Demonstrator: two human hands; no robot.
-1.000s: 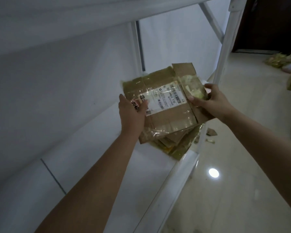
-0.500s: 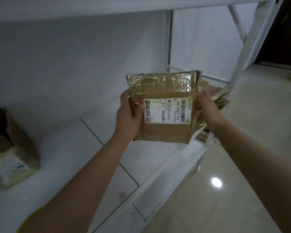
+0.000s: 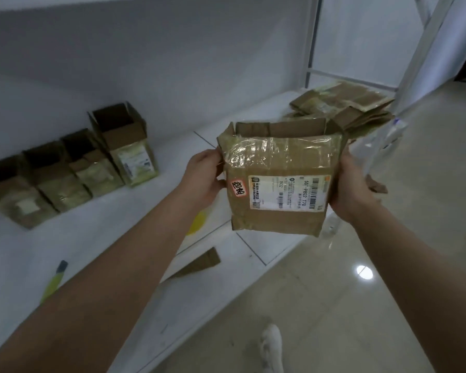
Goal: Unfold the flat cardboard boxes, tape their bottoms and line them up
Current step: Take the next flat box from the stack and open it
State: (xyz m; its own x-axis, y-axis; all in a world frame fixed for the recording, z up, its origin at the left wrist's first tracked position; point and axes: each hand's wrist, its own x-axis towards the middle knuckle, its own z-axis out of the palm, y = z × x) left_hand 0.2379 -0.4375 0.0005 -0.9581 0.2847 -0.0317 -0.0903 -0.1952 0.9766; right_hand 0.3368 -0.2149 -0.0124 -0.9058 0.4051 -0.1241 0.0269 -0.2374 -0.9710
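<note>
A brown cardboard box [image 3: 277, 184] with a white shipping label and shiny old tape hangs in the air above the white shelf [image 3: 119, 265]. My left hand [image 3: 203, 175] grips its left edge and my right hand [image 3: 353, 189] grips its right edge. Its top flaps stand partly spread, so it looks partly opened out. A stack of flat cardboard boxes [image 3: 342, 106] lies at the far right end of the shelf. Several unfolded boxes [image 3: 70, 168] stand in a row at the back left, tops open.
A yellow-handled utility knife [image 3: 53, 281] lies on the shelf at the left. A loose cardboard scrap [image 3: 199, 262] and a yellow round thing [image 3: 197, 223] lie under my left arm. A clear tape roll [image 3: 377, 141] sits by the shelf's front edge. A white shoe [image 3: 272, 348] stands on the glossy floor.
I lifted the box off the flat stack and carried it left along the shelf. It has gone from flat to partly opened. The view swung left, revealing the row of boxes.
</note>
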